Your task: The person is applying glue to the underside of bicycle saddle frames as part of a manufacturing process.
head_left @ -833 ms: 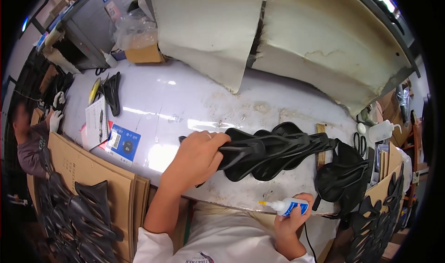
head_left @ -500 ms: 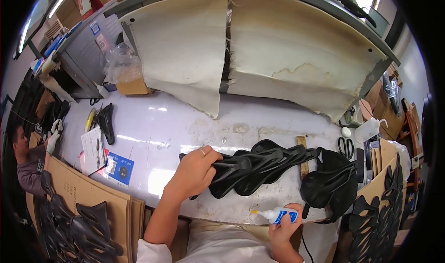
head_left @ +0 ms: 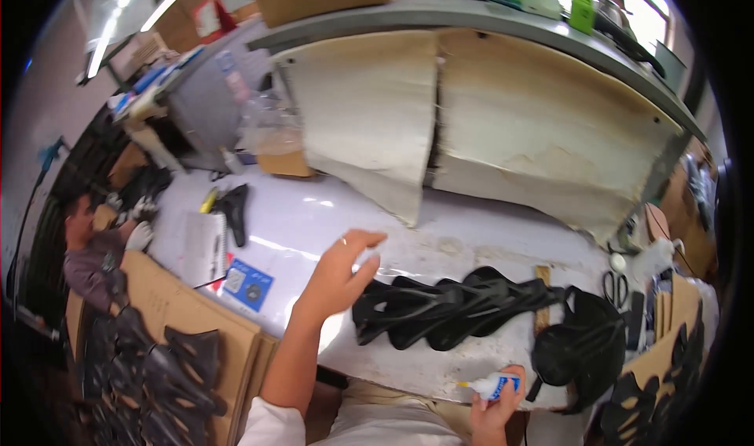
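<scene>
My left hand (head_left: 339, 277) hovers just above the left end of a row of overlapping black bicycle saddle shells (head_left: 448, 308) on the bench. Its thumb and fingers are apart, with nothing between them. By the bench's front edge, my right hand (head_left: 503, 403) is closed around a small white glue bottle (head_left: 488, 386) with a blue label. The bottle lies tilted sideways, its thin yellow-tipped nozzle pointing left. To the right of the row, more black shells (head_left: 577, 344) lie in a pile.
Scissors (head_left: 615, 289) and a white squeeze bottle (head_left: 656, 259) are at the right. A notebook (head_left: 204, 246), blue card (head_left: 247, 285) and single black saddle (head_left: 233, 214) lie at left. Cardboard (head_left: 188, 320) bearing black shells stands front left; beyond it a co-worker (head_left: 94, 257) wears white gloves.
My left hand has let go of the left end of the row and lifted, its fingers spreading. My right hand still holds the glue bottle. The whole view has shifted and tilted.
</scene>
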Motion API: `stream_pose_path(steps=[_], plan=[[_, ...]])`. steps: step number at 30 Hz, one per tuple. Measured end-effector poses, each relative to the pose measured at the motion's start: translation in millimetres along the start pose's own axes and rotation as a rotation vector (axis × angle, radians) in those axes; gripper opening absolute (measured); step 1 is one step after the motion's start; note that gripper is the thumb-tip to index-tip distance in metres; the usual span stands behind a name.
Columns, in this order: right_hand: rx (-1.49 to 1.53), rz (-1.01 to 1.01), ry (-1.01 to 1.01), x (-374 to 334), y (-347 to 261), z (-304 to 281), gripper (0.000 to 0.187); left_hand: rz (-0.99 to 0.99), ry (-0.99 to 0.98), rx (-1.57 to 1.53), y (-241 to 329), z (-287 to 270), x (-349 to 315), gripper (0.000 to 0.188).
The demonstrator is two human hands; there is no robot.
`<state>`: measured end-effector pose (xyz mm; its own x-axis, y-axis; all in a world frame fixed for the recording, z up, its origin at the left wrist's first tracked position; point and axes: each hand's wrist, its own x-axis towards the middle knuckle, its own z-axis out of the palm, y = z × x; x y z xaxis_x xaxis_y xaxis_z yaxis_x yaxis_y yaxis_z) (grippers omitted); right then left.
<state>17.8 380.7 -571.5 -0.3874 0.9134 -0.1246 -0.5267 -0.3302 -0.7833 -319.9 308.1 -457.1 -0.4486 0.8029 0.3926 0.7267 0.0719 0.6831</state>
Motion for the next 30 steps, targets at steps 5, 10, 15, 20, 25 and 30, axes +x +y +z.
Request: stream_pose_path(steps=[5, 10, 15, 20, 25, 30], plan=[[-0.044, 0.022, 0.022, -2.9, 11.0, -16.3, 0.029, -0.198, 0.655, 0.034, -104.3, -59.3, 46.7, 0.035], [-0.046, 0.114, 0.028, -7.9, 8.1, -15.8, 0.026, -0.915, 1.035, 0.507, -230.6, -139.8, 31.4, 0.063], [-0.001, 0.041, 0.04, -10.2, 2.5, -20.7, 0.022, -1.312, 0.62, 0.751, -255.5, -129.4, -4.9, 0.064], [0.006, 0.068, 0.071, -9.1, 6.6, -23.9, 0.019, -1.242, 0.449, 0.73, -294.2, -162.1, -54.6, 0.039], [0.009, 0.059, 0.113, -3.0, 17.3, -28.7, 0.018, -1.356, 0.4, 0.215, -295.7, -177.0, -29.7, 0.035], [0.042, 0.117, 0.146, -3.4, 20.0, -15.0, 0.015, -1.082, 0.728, -0.045, -277.4, -217.1, -7.1, 0.024]])
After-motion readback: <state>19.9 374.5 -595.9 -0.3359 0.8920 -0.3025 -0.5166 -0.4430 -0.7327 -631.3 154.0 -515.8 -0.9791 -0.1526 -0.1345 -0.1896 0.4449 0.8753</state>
